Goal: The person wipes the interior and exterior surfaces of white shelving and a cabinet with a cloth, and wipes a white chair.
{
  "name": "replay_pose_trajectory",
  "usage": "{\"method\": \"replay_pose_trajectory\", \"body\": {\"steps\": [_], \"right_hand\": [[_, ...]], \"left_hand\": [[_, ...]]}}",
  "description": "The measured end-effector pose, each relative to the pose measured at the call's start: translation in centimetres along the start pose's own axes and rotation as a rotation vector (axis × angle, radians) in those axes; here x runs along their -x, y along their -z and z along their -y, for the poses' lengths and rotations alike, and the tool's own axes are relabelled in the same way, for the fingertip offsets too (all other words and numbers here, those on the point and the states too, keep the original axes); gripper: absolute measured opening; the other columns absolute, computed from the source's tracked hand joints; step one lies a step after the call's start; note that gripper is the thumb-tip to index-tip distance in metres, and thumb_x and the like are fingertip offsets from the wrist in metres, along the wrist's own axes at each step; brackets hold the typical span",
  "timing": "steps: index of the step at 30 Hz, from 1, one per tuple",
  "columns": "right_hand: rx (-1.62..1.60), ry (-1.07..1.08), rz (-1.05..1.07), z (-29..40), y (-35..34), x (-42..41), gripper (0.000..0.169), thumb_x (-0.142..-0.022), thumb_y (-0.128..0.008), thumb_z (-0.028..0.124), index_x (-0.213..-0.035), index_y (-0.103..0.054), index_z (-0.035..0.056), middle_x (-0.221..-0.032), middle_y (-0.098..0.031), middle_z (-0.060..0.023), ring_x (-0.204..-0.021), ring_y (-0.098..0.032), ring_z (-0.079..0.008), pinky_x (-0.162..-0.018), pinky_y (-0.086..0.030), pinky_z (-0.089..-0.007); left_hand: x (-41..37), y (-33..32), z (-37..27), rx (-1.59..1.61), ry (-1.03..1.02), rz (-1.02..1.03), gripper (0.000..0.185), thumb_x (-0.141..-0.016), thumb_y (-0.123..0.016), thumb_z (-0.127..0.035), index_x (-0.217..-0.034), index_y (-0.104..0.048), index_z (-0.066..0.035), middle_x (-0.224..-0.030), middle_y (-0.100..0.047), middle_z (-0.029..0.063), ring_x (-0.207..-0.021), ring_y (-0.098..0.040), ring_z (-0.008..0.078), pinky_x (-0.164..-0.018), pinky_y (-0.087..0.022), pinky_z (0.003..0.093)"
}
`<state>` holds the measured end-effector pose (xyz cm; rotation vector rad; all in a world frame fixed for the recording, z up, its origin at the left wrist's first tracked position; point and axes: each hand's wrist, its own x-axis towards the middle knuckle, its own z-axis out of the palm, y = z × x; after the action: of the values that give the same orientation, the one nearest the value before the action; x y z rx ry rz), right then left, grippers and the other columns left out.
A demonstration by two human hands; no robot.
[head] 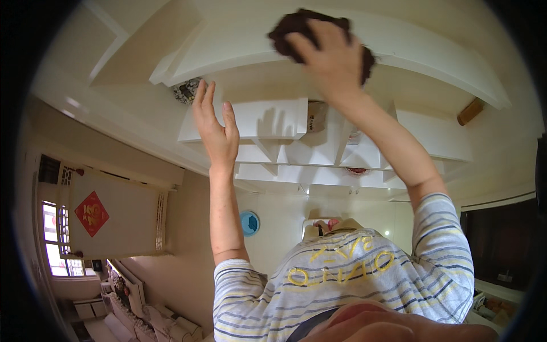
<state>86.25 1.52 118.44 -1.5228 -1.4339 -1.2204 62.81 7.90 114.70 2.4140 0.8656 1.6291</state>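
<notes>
A dark brown cloth [314, 17] lies bunched under the spread fingers of my right hand [335, 62], against the upper board of a white shelf unit [239, 38]. The hand is slightly blurred. To the left, my left hand [216, 126] is raised with its fingers apart, holding nothing. Just behind its fingertips, a black-and-white patterned object [185, 92] sits in the shelf corner, partly covered by them. Whether the left hand touches the shelf I cannot tell. Its shadow falls on a white divider [256, 115].
Lower compartments hold a beige bag [316, 116] bearing writing and a red item [357, 171]. A brown cylinder-like object [471, 112] rests at the right. Below, my feet are on a white stool [307, 231]; a blue basin [244, 233] stands on the floor beside it.
</notes>
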Motion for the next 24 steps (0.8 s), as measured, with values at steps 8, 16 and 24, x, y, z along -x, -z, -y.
{"method": "replay_pose_trajectory", "body": {"steps": [8, 16, 24], "right_hand": [[-0.591, 0.349, -0.124, 11.9, -6.4, -1.3, 0.020, -0.078, -0.061, 0.018, -0.096, -0.062, 0.0275, -0.113, -0.056, 0.0020, -0.104, -0.055, -0.0183, -0.077, -0.041, -0.0423], [-0.367, -0.011, 0.491, 6.2, -14.0, 14.8, 0.030, -0.084, -0.057, 0.015, -0.113, -0.061, 0.0225, -0.128, -0.053, -0.0098, -0.121, -0.047, -0.0294, -0.089, -0.039, -0.0518], [-0.249, -0.227, 0.727, 7.5, -9.2, 21.2, 0.027, -0.079, -0.063, 0.017, -0.106, -0.061, 0.0195, -0.110, -0.053, -0.0076, -0.109, -0.048, -0.0289, -0.080, -0.044, -0.0548]], "left_hand": [[4.9, 1.9, 1.6, 0.170, 0.242, -0.083, 0.043, -0.100, -0.049, -0.013, -0.140, -0.042, 0.001, -0.144, -0.042, 0.0185, -0.133, -0.042, 0.0323, -0.109, -0.035, 0.0424], [15.1, 2.9, 4.7, 0.129, 0.525, 0.081, 0.040, -0.101, -0.048, -0.015, -0.139, -0.045, -0.002, -0.146, -0.039, 0.0181, -0.129, -0.046, 0.0302, -0.102, -0.042, 0.0416], [19.2, -1.5, 3.4, 0.230, 0.678, 0.299, 0.041, -0.102, -0.048, -0.021, -0.139, -0.045, -0.003, -0.148, -0.036, 0.0175, -0.127, -0.047, 0.0301, -0.101, -0.043, 0.0411]]}}
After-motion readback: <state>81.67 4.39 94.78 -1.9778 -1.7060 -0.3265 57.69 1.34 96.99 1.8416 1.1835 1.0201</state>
